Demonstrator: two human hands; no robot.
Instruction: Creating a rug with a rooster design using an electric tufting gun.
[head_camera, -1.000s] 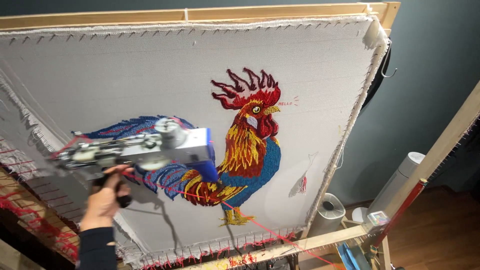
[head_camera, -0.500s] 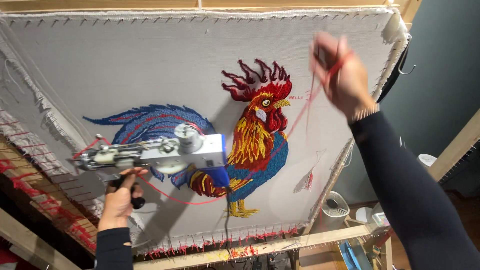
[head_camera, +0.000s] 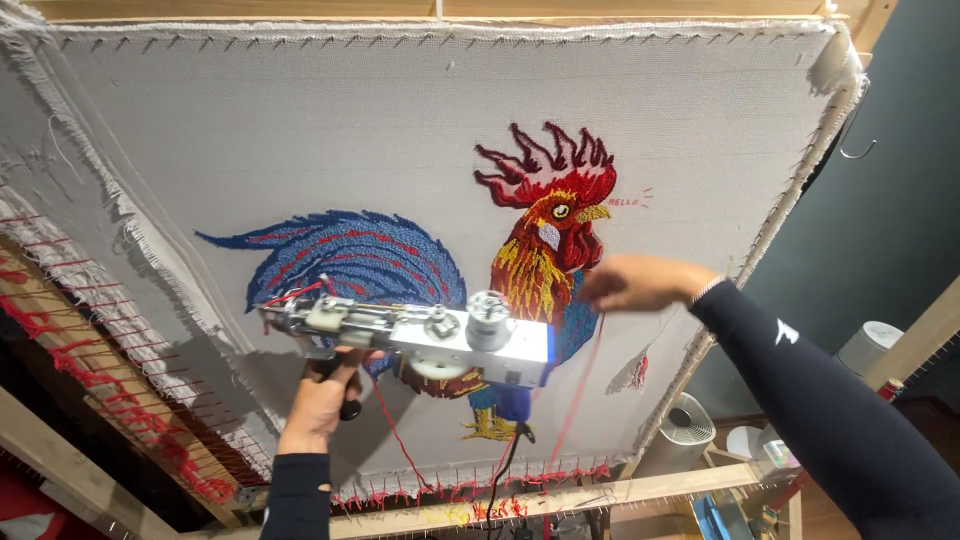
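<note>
A silver tufting gun (head_camera: 420, 335) lies level before the cloth, red yarn (head_camera: 577, 385) hanging beside it.

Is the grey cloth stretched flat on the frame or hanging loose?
Stretched flat: the grey cloth lies smooth, its edges hooked along the wooden frame.

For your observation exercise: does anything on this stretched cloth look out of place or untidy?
Yes: a small loose tuft of red and pale yarn sits alone right of the rooster, apart from the design. The cloth's left edge is frayed.
</note>
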